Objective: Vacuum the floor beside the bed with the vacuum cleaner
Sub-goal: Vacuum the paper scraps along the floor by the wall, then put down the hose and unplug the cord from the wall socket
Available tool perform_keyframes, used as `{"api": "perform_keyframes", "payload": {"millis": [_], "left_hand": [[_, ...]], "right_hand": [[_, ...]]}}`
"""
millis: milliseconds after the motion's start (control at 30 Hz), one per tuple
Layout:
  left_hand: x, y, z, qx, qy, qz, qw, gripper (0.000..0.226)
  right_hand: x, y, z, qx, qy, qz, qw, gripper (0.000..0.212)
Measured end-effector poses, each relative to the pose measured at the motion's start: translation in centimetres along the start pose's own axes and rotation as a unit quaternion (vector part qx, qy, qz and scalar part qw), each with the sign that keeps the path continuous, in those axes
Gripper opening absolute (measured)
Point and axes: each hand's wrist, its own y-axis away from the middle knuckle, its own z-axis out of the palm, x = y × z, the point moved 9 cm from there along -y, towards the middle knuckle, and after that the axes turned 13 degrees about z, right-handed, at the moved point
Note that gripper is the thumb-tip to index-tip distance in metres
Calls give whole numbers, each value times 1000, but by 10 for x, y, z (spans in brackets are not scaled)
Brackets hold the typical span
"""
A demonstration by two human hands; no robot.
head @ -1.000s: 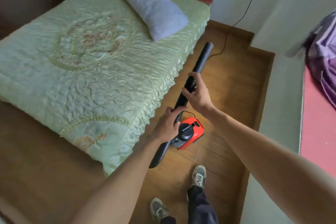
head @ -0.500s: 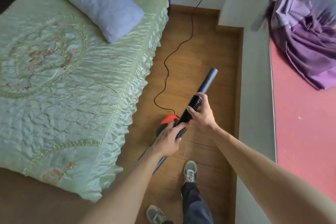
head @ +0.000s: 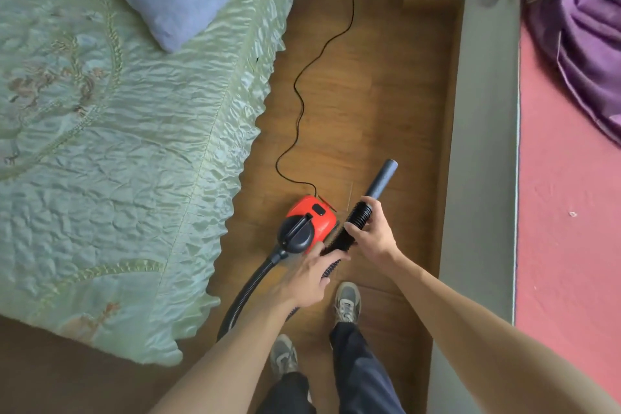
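**Vacuum body now exposed beside bed; nozzle not yet on floor**

Over the last second the view has been swung off the pale green quilted satin bed [head: 134, 144]. It is now centred on the brown wooden plank floor [head: 386, 94] running beside it.

The red and black canister vacuum cleaner [head: 311, 222] was half hidden behind the hands half a second ago. It is now seen in full, parked on the floor just beside the bed's frilled skirt. Its thin black power cord [head: 299, 94] is trailed up the strip toward the far wall, across the area to be cleaned.

The black ribbed hose [head: 248, 289] is looped from the canister back toward the feet and up into the hands. The smooth dark grey rigid tube [head: 381, 178] is pointed forward and up, as before. Its tip is judged off the floor, so no pass is judged started.

Both arms are stretched forward and down.
- The right hand [head: 373, 235] is wrapped round the hose's end just below the tube.
- The left hand [head: 311, 282], motion-blurred, is closed on the hose just behind it, fingers over the top.
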Motion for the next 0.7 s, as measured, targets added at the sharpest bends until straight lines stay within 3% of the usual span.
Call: {"api": "perform_keyframes", "payload": {"millis": [367, 700], "left_hand": [[-68, -35, 53, -19, 76, -11, 997, 61], [-149, -73, 109, -57, 148, -11, 987, 52]], "right_hand": [[62, -53, 33, -5, -27, 78, 997, 48], [147, -132, 88, -6, -19, 208, 978, 49]]}}
